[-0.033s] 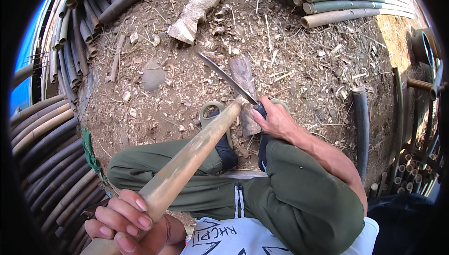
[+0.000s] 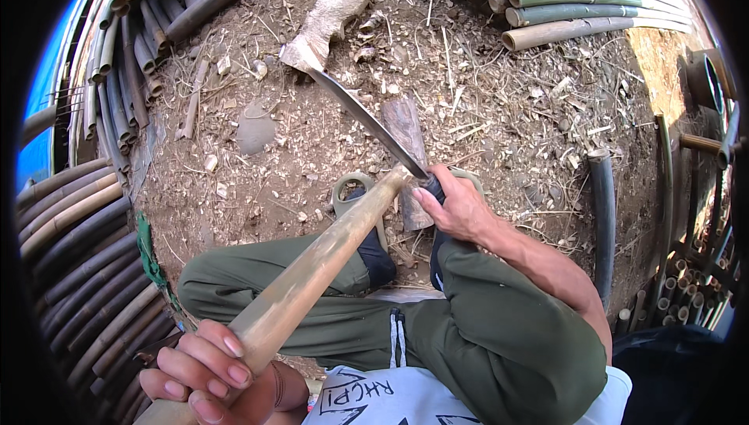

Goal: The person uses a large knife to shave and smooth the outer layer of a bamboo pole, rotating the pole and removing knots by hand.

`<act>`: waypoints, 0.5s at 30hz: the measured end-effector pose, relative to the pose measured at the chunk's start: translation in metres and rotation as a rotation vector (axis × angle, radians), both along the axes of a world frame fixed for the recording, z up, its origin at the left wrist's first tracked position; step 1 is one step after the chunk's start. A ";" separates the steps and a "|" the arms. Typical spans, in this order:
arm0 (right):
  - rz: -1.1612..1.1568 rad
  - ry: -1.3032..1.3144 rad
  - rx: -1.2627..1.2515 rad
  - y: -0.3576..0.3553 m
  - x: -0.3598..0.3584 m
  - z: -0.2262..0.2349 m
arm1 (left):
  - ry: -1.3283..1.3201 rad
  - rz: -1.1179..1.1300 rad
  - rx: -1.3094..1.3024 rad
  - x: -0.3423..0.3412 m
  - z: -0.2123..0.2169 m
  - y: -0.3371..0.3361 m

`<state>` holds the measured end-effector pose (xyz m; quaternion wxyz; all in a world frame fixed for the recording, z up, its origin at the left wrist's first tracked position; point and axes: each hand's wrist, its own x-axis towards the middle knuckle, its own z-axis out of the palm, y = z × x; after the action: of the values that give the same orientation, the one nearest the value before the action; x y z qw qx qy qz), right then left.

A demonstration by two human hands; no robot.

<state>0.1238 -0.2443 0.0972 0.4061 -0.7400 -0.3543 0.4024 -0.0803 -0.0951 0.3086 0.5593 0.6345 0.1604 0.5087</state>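
your left hand (image 2: 207, 366) is wrapped round the pole (image 2: 328, 252), which slants up and rightward; your right hand (image 2: 466, 208) grips the knife (image 2: 367, 118), whose blade crosses above the block (image 2: 402, 119).

- We see a long, tan, tapering wooden-looking pole (image 2: 316, 267), smooth with matt patches.
- We see a long, dark, curved metal blade (image 2: 370, 122), faintly glossy.
- Our loose, dark-green cloth trousers (image 2: 519, 327) look matt.
- We find the oblong, grey-brown wooden block (image 2: 406, 122) rough.
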 end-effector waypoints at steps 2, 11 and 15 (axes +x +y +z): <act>-0.083 -0.028 0.325 0.001 -0.006 0.016 | 0.025 -0.017 -0.034 -0.002 0.004 0.001; 0.021 -0.051 -0.013 -0.004 -0.004 -0.011 | -0.019 -0.005 -0.042 -0.009 0.002 0.004; -0.016 -0.163 0.211 -0.007 -0.013 -0.007 | 0.021 -0.015 -0.042 -0.005 0.003 0.006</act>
<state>0.1108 -0.2509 0.0899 0.4545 -0.7262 -0.4205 0.2985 -0.0849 -0.0891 0.3120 0.5747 0.6292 0.1720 0.4942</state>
